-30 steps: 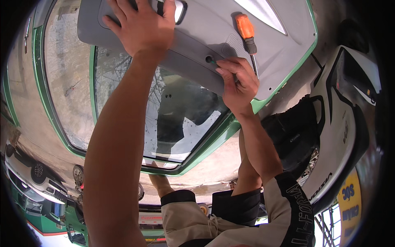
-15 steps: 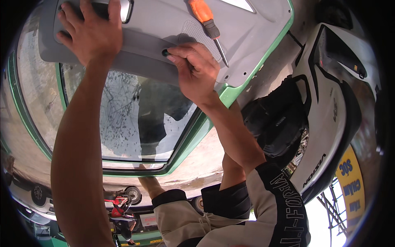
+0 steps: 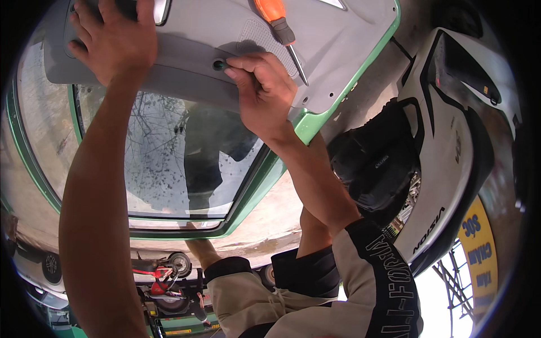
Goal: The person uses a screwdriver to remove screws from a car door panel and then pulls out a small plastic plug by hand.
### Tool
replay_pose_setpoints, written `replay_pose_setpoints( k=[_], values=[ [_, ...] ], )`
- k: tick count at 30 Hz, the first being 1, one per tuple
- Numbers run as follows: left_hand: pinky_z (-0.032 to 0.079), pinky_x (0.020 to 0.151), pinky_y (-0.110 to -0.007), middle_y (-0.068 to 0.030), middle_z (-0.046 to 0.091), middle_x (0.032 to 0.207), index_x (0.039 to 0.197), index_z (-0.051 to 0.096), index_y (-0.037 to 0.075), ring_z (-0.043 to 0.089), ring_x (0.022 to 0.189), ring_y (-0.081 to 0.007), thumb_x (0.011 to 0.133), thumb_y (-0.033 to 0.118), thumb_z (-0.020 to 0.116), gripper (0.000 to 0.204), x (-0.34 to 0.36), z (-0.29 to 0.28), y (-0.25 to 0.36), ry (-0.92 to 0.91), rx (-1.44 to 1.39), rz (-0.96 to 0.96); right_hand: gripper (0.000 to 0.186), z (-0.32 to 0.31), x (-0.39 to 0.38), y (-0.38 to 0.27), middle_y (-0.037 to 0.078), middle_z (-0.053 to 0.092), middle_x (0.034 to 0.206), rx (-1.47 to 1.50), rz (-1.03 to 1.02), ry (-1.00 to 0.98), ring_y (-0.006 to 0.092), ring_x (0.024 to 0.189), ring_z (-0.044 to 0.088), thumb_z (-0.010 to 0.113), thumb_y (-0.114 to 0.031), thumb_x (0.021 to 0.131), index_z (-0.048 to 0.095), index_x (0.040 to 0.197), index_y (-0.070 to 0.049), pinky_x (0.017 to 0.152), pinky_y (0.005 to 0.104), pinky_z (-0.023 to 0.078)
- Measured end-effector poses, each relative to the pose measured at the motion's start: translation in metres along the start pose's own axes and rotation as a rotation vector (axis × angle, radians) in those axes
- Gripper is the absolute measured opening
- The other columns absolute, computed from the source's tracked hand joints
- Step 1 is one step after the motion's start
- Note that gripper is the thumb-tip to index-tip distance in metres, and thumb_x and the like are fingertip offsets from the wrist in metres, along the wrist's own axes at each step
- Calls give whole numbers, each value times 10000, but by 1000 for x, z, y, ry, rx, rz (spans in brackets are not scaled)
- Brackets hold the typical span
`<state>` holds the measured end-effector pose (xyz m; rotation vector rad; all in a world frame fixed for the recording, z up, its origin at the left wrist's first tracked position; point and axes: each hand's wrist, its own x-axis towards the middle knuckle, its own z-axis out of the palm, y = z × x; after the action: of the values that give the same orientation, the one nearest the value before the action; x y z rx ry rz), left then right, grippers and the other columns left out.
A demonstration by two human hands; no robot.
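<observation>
Close together, hole edge (image 3: 214, 65), right hand (image 3: 264, 93); screwdriver (image 3: 282, 31)

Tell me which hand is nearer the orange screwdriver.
Right. The right hand is beside the screwdriver; the left hand is well left of it, on the gray panel.

One grey door panel (image 3: 341, 50), green-edged, bearing a dotted patch (image 3: 252, 34). On it lies one screwdriver (image 3: 282, 31), orange-and-dark handle, metal shaft, along the patch's edge; left hand (image 3: 117, 46) rests flat, fingers spread.
</observation>
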<state>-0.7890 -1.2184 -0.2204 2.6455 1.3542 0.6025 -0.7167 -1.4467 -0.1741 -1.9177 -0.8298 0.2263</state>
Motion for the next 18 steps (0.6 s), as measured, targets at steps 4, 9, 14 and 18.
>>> replay_pose_setpoints(
  k=[4, 9, 14, 18],
  values=[
    [115, 1255, -560, -218, 265, 1678, 1625, 339, 228, 185, 1588, -351, 967, 794, 357, 868, -5, 4, -6, 3, 4, -2, 125, 5, -4, 6, 57, 674, 835, -7, 15, -7, 164, 658, 578, 790, 35, 836, 745, 927, -36, 575, 299, 462],
    [115, 1253, -562, -212, 275, 1676, 1621, 350, 225, 185, 1589, -342, 967, 794, 359, 866, -2, 4, -3, 1, 27, -7, 139, 3, -2, 1, 78, 666, 808, 14, 44, 18, 249, 691, 641, 797, 35, 798, 723, 884, -46, 599, 351, 505],
    [116, 1251, -561, -206, 279, 1676, 1621, 352, 225, 178, 1592, -334, 966, 793, 366, 868, -2, 4, -4, 6, 43, -2, 153, 2, -2, 0, 87, 668, 812, 11, 8, 35, 250, 688, 640, 798, 39, 793, 713, 893, -39, 604, 353, 506],
    [114, 1252, -558, -201, 273, 1682, 1626, 342, 227, 174, 1593, -334, 961, 801, 358, 879, -2, 6, -6, 9, 64, -6, 158, 1, -3, 1, 91, 673, 819, 26, 26, 31, 252, 693, 643, 797, 42, 792, 713, 899, -36, 611, 352, 508]
  ],
)
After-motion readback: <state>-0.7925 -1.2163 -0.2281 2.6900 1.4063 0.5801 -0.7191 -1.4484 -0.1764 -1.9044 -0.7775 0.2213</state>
